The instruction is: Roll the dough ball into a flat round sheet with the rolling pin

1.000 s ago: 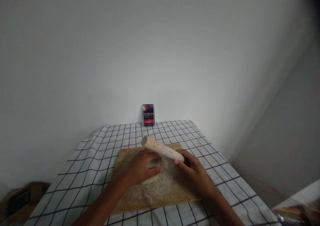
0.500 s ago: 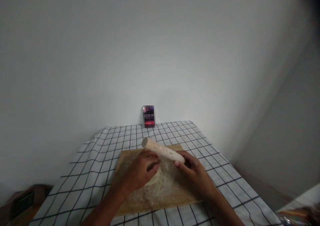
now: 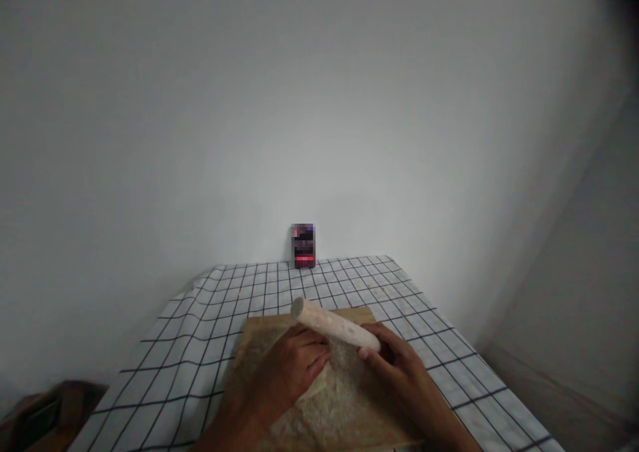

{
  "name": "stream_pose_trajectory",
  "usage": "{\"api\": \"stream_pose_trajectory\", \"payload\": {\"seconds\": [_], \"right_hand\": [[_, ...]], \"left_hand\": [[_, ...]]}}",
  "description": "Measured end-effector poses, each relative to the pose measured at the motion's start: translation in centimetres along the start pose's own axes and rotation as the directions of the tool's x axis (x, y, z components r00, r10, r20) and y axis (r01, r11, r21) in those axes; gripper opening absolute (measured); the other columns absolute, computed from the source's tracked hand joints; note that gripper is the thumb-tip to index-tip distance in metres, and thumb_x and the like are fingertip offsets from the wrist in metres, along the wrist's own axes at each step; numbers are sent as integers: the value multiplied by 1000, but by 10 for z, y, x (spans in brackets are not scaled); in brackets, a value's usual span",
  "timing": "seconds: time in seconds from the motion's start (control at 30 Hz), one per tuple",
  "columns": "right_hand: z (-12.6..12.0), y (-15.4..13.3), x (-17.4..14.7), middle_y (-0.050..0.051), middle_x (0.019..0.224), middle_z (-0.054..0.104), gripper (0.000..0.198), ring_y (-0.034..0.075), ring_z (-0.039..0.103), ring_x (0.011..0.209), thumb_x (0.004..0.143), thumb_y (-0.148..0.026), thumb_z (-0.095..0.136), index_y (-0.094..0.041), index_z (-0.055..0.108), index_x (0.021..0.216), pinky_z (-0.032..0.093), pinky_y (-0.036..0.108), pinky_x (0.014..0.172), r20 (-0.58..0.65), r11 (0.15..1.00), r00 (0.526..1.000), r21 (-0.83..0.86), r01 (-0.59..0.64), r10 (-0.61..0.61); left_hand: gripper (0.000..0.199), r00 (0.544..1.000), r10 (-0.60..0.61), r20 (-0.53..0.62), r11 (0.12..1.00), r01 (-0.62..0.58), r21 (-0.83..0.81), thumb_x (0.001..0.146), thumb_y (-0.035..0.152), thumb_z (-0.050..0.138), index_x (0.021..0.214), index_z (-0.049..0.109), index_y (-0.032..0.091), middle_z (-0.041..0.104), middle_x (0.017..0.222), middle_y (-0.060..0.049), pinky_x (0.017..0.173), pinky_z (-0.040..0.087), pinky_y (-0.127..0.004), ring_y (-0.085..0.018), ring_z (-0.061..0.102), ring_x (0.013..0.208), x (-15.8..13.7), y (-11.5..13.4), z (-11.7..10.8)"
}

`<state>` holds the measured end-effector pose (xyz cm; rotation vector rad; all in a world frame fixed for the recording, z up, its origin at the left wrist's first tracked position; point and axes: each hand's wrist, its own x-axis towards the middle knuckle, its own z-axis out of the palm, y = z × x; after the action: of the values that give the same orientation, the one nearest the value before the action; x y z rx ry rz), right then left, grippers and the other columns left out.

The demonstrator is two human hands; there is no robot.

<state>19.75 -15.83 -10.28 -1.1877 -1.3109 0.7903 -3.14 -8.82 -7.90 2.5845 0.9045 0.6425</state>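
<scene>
A pale wooden rolling pin (image 3: 335,325) slants across the view, its left end raised over the board. My right hand (image 3: 399,365) is closed around the pin's right end, thumb on the near side. Below the pin, my left hand (image 3: 292,367) rests at a flat piece of pale dough (image 3: 318,384), thumb and fingers drawn together at its edge. Most of the dough is hidden beneath that hand. Flour is scattered over the wooden board (image 3: 249,339) underneath both hands.
A white tablecloth with dark grid lines (image 3: 174,352) covers the table. At its far edge a dark, pixelated upright object (image 3: 304,246) stands against the white wall (image 3: 319,106). A brown item (image 3: 64,405) sits low at the left, beyond the table edge.
The scene sits slightly lower in view as the camera tilts up. The gap between my left thumb and fingers has closed. My right hand still holds the rolling pin at the same slant.
</scene>
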Motion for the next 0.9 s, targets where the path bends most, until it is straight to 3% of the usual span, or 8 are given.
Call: {"api": "stream_pose_trajectory", "payload": {"seconds": [0.17,0.3,0.5,0.67,0.8,0.9], "right_hand": [[-3,4,0,7,101,76,37,29,68,94,85,-54,80,-25,79,107,54,41,88,5,999,1000,-37,-14,14],[-4,4,0,7,105,77,39,29,68,98,87,-56,79,-24,79,110,54,41,91,-1,1000,1000,-31,-1,1],[-3,1,0,8,105,77,41,29,68,98,87,-59,79,-23,79,108,54,40,90,12,1000,1000,-18,-7,7],[-4,2,0,8,110,77,41,29,68,101,88,-58,78,-24,79,110,52,41,92,28,1000,999,-18,-19,19],[-4,3,0,8,111,77,39,29,68,103,89,-58,77,-25,79,110,52,40,94,17,1000,1000,-20,-10,11],[-3,4,0,8,109,77,39,29,68,102,89,-58,76,-25,79,109,54,40,92,17,1000,1000,-20,-8,9]], "left_hand": [[22,991,-136,-13,987,135,-85,99,22,62,102,84,25,83,112,-3,102,58,-36,-24,75,108,4,0,-3],[20,991,-133,16,984,134,-116,97,20,64,100,84,22,84,108,-4,104,55,-37,-24,74,110,11,0,-6],[24,978,-78,-192,997,82,13,99,13,60,106,82,20,81,114,-8,107,55,-44,-26,71,113,-2,3,3],[28,993,-91,-74,995,94,45,102,14,55,106,82,21,80,114,-7,106,56,-42,-25,70,111,-9,12,-6],[31,997,-50,55,987,41,159,102,13,54,113,81,21,78,123,-10,110,55,-46,-29,69,120,-5,21,-19],[33,987,-67,144,971,31,239,100,10,54,115,82,21,79,124,-12,104,58,-47,-32,71,120,2,23,-27]]}}
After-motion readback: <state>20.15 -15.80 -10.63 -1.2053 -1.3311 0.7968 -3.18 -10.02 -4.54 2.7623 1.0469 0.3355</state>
